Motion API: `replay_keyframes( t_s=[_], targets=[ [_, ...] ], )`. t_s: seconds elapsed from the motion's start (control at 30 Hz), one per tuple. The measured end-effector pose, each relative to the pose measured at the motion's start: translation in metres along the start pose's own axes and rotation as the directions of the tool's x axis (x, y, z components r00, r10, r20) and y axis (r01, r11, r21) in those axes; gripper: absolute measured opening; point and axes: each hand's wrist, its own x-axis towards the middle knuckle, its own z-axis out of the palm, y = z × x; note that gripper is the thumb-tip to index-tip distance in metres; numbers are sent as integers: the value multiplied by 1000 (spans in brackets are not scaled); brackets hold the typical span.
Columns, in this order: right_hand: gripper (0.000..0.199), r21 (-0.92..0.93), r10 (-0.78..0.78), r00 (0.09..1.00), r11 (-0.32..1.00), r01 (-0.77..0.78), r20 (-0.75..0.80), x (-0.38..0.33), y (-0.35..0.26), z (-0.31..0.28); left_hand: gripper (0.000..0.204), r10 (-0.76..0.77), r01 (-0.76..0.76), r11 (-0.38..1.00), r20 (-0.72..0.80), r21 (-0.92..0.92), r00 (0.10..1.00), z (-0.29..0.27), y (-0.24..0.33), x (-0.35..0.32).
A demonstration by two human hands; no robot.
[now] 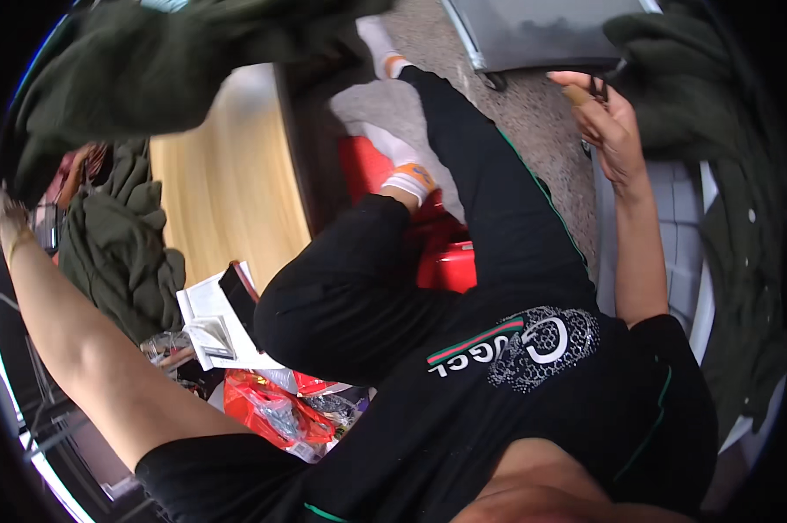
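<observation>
A dark green garment (141, 78) spreads across the upper left, raised over the end of a wooden tabletop (228, 179). At the far left rim my left hand (8, 220) reaches up to its lower corner; the fingers are small and blurred, so their grip cannot be made out. On the right, my right hand (610, 131) is raised with bent fingers around a small black tool (598, 89) that looks like thread snips. A tan cover sits on one of its fingers. Beside that arm hangs another dark green garment (742, 227) with pale buttons.
More green cloth (119, 235) is heaped left of the tabletop. A white box (223, 327) with a dark flat object and a red plastic bag (276, 414) lie near my left thigh. Grey crate (677, 209) at right; wheeled grey bin (550, 35) ahead; red plastic (450, 266) between my legs.
</observation>
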Motion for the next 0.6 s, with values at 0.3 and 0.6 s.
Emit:
replay_keyframes(
  t_s=[0.3,0.6],
  targets=[
    [29,69,-86,979,995,74,187,-2,17,27,68,8,439,672,599,-596,801,22,-186,-13],
    [21,-874,-395,916,421,244,66,-10,-22,-84,81,883,-537,409,170,-738,438,171,91,-341]
  ],
)
